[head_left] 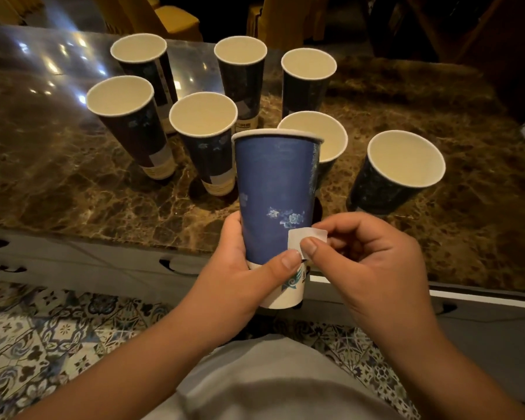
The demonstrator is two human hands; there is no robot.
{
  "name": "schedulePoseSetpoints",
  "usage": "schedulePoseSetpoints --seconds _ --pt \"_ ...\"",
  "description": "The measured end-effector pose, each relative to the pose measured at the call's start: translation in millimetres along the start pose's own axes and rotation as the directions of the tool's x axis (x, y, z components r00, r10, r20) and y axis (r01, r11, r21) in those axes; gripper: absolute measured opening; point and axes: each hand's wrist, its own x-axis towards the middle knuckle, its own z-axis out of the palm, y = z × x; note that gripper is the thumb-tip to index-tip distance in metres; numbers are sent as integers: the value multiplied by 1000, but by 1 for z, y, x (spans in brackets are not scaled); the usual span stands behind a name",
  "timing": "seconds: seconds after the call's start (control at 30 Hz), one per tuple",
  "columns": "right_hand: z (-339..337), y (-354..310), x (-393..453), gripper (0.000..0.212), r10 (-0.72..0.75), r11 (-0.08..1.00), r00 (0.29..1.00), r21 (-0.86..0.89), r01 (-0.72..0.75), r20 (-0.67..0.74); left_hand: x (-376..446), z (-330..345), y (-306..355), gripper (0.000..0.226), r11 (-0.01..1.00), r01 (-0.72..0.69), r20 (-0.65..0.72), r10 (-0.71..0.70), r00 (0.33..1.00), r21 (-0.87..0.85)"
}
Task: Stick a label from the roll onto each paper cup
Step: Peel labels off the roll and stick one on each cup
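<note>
We grip the blue cup (pixel 275 189) at 6 o'clock in our left hand (pixel 240 268), right hand (pixel 361 256) pinching the label (pixel 308 237) against its lower wall; next, press it flat.

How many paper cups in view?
8. Seven on the table: four at left/back-centre, three at right. One cup held in the left hand. More may sit out of frame.
</note>
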Motion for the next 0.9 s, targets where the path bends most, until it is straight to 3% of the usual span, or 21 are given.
schedulePoseSetpoints --seconds 0.27,0.37,0.5,0.63,0.77,0.9 --pt "-1 -6 -4 16 -67 990 997 -122 73 49 -7 -6 0 70 997 -72 -1 72 997 -19" --pt "-3 -7 -1 32 24 994 994 -109 -12 106 -9 -9 1 66 996 -67 30 69 997 -56" --pt "-10 -3 7 34 128 984 959 88 -154 252 -12 -15 10 70 995 -39 151 53 987 -91" --pt "-13 -2 9 42 151 909 900 300 -289 408 -14 -22 19 69 995 25 308 5 951 -94" --pt "-11 -8 9 59 119 936 934 276 -218 335 -13 -19 27 80 996 -8 357 40 933 -89" --pt "-26 -35 23 55 16 976 958 204 -78 286 0 -7 59 81 986 -153 355 122 927 61"
